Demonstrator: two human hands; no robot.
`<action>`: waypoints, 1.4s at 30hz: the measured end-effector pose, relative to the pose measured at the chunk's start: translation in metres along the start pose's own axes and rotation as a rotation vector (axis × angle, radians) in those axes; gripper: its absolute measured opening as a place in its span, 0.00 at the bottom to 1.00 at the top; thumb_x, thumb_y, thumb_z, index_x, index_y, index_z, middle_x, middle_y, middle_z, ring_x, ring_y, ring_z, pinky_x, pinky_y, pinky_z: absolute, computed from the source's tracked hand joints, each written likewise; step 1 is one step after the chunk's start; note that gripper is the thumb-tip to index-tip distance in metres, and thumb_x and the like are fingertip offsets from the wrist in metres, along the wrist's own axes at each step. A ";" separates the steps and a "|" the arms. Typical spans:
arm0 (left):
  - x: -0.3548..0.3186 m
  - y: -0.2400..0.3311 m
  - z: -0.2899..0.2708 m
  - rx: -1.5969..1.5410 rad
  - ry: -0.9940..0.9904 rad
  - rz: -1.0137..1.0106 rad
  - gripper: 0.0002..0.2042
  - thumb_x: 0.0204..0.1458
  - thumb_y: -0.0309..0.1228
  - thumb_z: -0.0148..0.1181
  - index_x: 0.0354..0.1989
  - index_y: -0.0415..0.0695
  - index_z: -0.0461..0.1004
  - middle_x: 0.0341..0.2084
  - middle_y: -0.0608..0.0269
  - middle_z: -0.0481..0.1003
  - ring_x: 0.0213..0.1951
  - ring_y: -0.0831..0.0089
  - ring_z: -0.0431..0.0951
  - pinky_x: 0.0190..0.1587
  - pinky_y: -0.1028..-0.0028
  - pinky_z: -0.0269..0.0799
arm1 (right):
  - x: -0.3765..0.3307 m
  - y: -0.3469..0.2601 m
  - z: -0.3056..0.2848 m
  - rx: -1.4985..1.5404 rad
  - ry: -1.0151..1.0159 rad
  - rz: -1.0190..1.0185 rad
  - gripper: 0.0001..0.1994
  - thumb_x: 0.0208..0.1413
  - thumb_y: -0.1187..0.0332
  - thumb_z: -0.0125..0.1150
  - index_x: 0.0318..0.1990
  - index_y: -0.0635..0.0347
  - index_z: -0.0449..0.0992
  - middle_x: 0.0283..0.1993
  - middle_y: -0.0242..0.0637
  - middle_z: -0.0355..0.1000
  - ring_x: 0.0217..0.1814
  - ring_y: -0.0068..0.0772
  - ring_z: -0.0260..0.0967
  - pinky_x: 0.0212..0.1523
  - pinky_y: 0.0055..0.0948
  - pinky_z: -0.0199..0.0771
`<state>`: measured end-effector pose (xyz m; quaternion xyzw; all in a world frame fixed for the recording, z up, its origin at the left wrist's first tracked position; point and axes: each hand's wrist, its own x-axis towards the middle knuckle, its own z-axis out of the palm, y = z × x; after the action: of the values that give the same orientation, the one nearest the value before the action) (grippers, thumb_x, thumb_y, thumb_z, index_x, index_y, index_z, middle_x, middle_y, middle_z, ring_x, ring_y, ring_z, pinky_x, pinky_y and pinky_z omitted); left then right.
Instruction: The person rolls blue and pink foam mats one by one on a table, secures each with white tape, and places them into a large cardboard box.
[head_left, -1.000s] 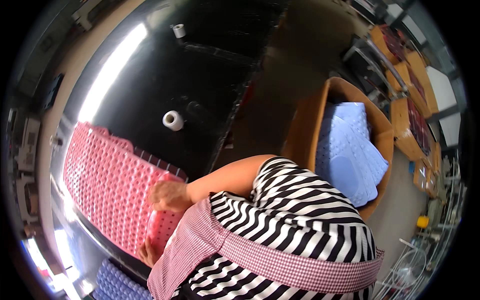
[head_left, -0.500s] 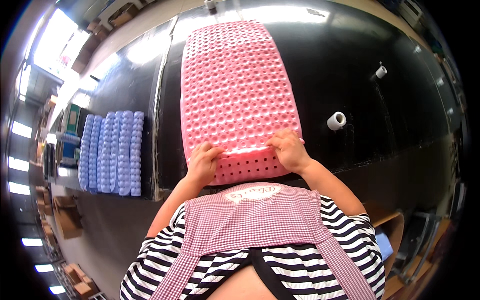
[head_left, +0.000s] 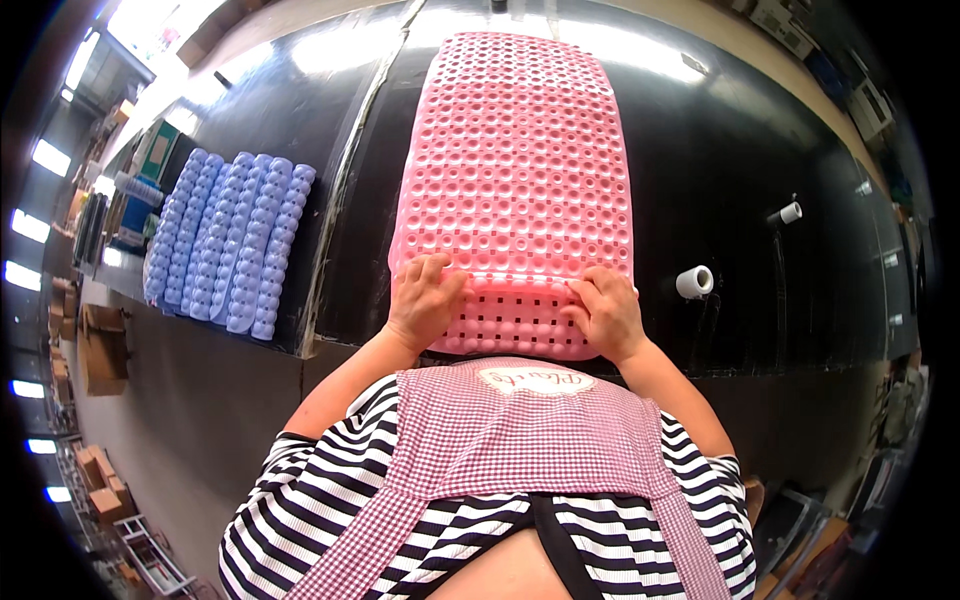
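Note:
A long pink bath mat [head_left: 518, 170], dotted with round dimples and small holes, stretches away from me across the black table. Its near end is turned up into a ridge that runs between my hands. In front of the ridge a pink strip with square holes and bumps [head_left: 525, 325] shows; whether it is the same mat or another beneath cannot be made out. My left hand [head_left: 425, 303] pinches the ridge's left end with curled fingers. At the right end, my right hand [head_left: 610, 312] has its fingers bent around the edge. The undersides of both grips are hidden.
Several rolled blue bumpy mats [head_left: 232, 240] lie side by side on the black table [head_left: 740, 240] at left. Right of the pink mat are a white roll [head_left: 694, 282] and a smaller white roll [head_left: 790, 213]. Cardboard boxes [head_left: 103, 350] stand on the floor at left.
The whole view has shifted and tilted a little. Both hands still hold the near edge; the right fingers are now more curled, and bumps show on the near strip.

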<state>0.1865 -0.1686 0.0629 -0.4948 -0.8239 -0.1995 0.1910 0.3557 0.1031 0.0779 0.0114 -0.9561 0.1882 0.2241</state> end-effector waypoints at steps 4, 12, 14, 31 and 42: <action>0.007 -0.002 -0.011 0.039 0.003 0.074 0.11 0.51 0.34 0.68 0.43 0.52 0.80 0.45 0.62 0.72 0.48 0.60 0.73 0.49 0.61 0.70 | 0.000 0.003 0.002 -0.132 -0.023 -0.004 0.10 0.52 0.70 0.68 0.42 0.55 0.83 0.45 0.34 0.71 0.55 0.40 0.69 0.58 0.41 0.65; 0.031 -0.012 0.004 -0.006 -0.147 -0.096 0.06 0.55 0.31 0.61 0.41 0.50 0.77 0.38 0.63 0.74 0.41 0.60 0.76 0.45 0.61 0.72 | 0.031 0.027 0.003 -0.071 -0.037 0.102 0.08 0.57 0.72 0.59 0.43 0.55 0.80 0.39 0.37 0.74 0.45 0.44 0.72 0.48 0.39 0.75; 0.045 -0.021 0.011 0.033 -0.038 -0.063 0.06 0.55 0.31 0.61 0.40 0.50 0.77 0.37 0.64 0.74 0.40 0.61 0.76 0.44 0.61 0.72 | 0.042 0.029 0.008 -0.155 0.076 0.031 0.08 0.56 0.72 0.59 0.42 0.55 0.80 0.38 0.37 0.74 0.44 0.44 0.73 0.46 0.39 0.76; 0.063 -0.006 0.021 -0.014 -0.323 -0.261 0.41 0.60 0.61 0.54 0.76 0.50 0.55 0.77 0.36 0.40 0.77 0.38 0.38 0.74 0.38 0.27 | 0.042 0.027 0.038 -0.205 -0.178 0.202 0.41 0.62 0.44 0.59 0.78 0.47 0.52 0.82 0.60 0.33 0.84 0.66 0.27 0.79 0.62 0.29; 0.169 -0.066 0.062 -0.095 -0.248 -0.159 0.26 0.57 0.56 0.60 0.56 0.52 0.76 0.65 0.53 0.64 0.70 0.51 0.58 0.71 0.51 0.53 | 0.116 0.086 0.049 -0.067 0.176 -0.025 0.11 0.56 0.61 0.67 0.42 0.56 0.80 0.44 0.40 0.73 0.52 0.48 0.70 0.57 0.44 0.66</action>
<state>0.0469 -0.0402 0.0876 -0.4575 -0.8674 -0.1899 0.0477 0.2216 0.1724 0.0573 -0.0007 -0.9383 0.1535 0.3098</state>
